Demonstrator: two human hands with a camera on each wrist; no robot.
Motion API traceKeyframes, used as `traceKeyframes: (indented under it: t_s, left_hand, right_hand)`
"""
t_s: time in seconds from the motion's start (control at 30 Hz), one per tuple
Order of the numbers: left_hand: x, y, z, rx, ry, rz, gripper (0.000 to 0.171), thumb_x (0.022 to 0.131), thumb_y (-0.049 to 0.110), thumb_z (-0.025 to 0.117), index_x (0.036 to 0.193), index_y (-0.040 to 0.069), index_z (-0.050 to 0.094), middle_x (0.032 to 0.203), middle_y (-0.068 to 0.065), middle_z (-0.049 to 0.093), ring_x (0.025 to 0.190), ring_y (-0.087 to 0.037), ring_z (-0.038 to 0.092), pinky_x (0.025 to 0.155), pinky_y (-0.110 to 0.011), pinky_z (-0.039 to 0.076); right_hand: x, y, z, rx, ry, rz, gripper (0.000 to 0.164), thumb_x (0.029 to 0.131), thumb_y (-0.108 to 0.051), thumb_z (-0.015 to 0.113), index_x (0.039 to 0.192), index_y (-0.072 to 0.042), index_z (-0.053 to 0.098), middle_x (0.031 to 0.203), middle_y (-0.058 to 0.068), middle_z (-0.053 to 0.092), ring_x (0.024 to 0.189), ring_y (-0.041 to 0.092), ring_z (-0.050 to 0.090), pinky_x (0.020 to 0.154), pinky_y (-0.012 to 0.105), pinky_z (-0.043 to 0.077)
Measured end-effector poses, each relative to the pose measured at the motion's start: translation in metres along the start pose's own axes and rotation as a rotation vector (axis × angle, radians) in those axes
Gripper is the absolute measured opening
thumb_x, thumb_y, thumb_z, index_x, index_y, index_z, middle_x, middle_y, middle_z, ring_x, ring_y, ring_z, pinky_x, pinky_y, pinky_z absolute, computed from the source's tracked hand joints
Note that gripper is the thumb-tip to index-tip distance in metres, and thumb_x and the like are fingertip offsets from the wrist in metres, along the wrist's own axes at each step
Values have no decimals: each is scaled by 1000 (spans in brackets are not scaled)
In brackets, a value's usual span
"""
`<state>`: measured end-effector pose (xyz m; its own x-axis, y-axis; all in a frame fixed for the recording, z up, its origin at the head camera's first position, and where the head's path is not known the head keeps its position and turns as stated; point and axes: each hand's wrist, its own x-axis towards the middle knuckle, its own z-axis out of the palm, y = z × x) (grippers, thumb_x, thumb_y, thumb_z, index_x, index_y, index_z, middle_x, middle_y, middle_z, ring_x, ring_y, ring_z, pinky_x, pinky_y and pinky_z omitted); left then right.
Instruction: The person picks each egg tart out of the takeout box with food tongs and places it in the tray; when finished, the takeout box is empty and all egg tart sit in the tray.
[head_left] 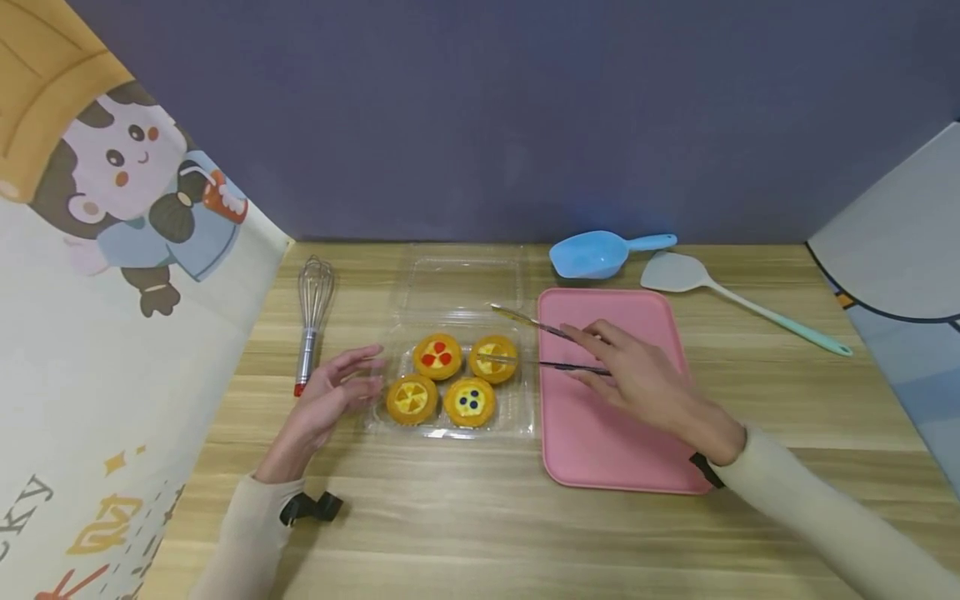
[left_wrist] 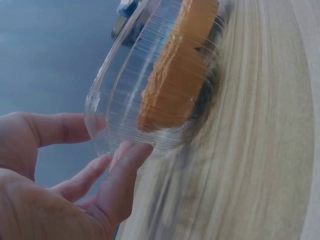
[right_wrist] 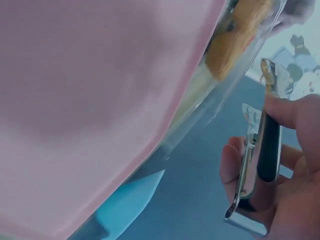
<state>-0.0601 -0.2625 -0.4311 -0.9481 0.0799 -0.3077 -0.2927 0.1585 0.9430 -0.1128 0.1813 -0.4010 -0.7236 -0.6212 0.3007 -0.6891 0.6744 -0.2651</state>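
Note:
A clear plastic container lies with its lid folded back, holding several egg tarts with fruit-like toppings. At its left side is my left hand, fingers fairly straight; in the left wrist view the fingertips touch the clear wall by the corner. My right hand grips metal tongs with dark handles, above the pink tray. The tongs' arms are spread. One arm overlaps the upper right tart in the head view, while the other ends above it near the lid hinge.
The pink tray sits right beside the container. Behind it are a blue scoop and a spatula with a pale green handle. A whisk lies at the left. A dark wall panel closes off the back.

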Motion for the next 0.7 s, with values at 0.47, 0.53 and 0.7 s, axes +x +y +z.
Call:
traceKeyframes:
  t_s: [0.47, 0.53, 0.7]
  left_hand:
    - [3, -3, -3, -27, -4, -8, 63, 97, 2, 66, 156, 3, 42, 128, -12, 63, 104, -10, 72, 97, -31, 64]
    - [3, -3, -3, -31, -9, -3, 64, 97, 2, 66, 155, 2, 41, 126, -9, 64, 104, -10, 72, 97, -31, 64]
    - [3, -3, -3, -37, -7, 9, 64, 96, 0, 66, 155, 1, 42, 126, -9, 64, 104, -11, 72, 97, -30, 64]
  right_hand:
    - [42, -31, 11, -27, -206, -9, 60, 97, -36, 74, 151, -18, 56, 109, 3, 62, 76, 10, 53, 54, 20, 46]
    - [45, -33, 13, -29, -231, -2, 59, 98, -37, 73, 151, -18, 56, 108, 3, 61, 75, 11, 53, 53, 20, 45]
    - [51, -36, 16, -30, -277, 7, 58, 98, -37, 73, 150, -18, 57, 109, 5, 62, 75, 12, 53, 51, 21, 44]
